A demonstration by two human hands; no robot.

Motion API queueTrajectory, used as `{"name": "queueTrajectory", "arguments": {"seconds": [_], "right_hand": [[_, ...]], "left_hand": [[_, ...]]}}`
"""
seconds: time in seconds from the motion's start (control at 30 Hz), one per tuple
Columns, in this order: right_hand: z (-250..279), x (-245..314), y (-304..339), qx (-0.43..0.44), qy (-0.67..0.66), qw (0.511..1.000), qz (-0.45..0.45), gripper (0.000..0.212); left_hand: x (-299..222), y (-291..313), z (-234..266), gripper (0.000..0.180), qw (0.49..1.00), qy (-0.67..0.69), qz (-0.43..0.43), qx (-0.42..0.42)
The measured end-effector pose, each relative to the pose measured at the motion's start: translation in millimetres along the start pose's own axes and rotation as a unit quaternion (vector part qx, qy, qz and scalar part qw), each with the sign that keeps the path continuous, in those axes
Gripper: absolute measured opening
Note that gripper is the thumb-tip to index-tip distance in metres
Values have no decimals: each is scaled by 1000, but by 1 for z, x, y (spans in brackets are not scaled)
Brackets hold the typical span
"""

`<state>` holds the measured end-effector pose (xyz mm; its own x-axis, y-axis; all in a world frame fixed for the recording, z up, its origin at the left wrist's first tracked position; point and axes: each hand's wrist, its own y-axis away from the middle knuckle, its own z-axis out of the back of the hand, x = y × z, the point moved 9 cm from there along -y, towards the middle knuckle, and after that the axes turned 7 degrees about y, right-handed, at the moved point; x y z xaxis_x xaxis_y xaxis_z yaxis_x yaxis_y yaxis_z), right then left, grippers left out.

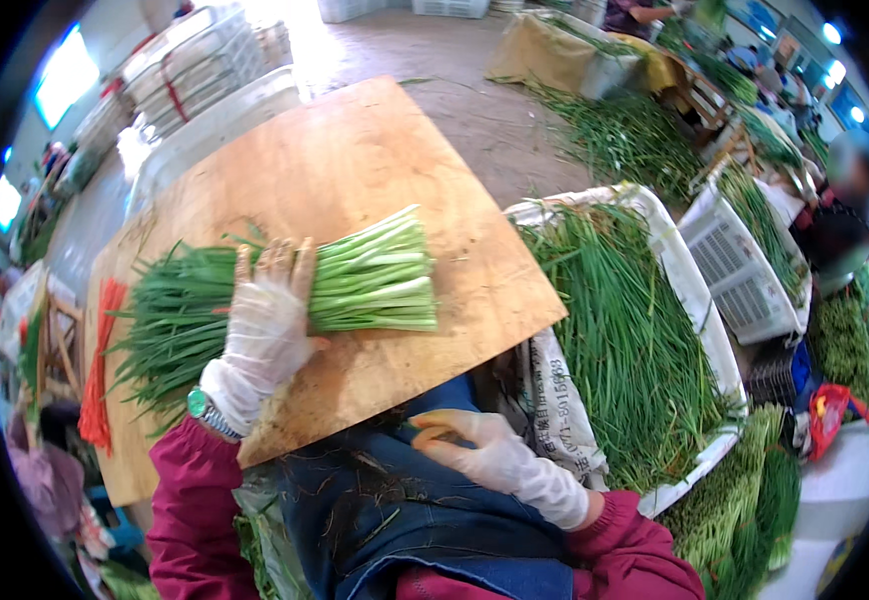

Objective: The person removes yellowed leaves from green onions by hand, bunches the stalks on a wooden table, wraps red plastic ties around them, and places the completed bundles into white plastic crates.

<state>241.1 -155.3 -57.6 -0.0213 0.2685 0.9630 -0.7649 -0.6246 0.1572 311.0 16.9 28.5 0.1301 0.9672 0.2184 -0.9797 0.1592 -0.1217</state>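
Observation:
A thick bunch of garlic chives point(375, 285) lies crosswise on a wooden board point(385, 150), pale stem ends to the right and dark green leaves to the left. My left hand point(270, 310), in a thin whitish glove, is laid over its middle, fingers across the top and thumb at the near side, gripping it against the board. My right hand point(475, 450), gloved too, hovers above my lap near the board's front edge. Its fingers are bent together; what they hold, if anything, is too small to make out. Red-orange ties point(103, 370) hang over the board's left side.
At my right stands a white crate point(670, 250) heaped with long green chives, a printed sack point(560, 410) against its near side. Another white crate point(735, 265) tilts beyond it. Loose greens point(625, 130) cover the floor farther off. Stacked crates point(190, 75) rise at the far left.

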Motion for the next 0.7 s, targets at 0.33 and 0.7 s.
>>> {"name": "queueTrajectory", "arguments": {"seconds": [0.33,0.7], "right_hand": [[21,71,-40,-74,-92,971,207,88],[22,120,-6,24,-601,754,263,95]], "left_hand": [[28,9,97,80,925,367,19,-95],[-103,-7,145,72,638,769,28,-21]]}}
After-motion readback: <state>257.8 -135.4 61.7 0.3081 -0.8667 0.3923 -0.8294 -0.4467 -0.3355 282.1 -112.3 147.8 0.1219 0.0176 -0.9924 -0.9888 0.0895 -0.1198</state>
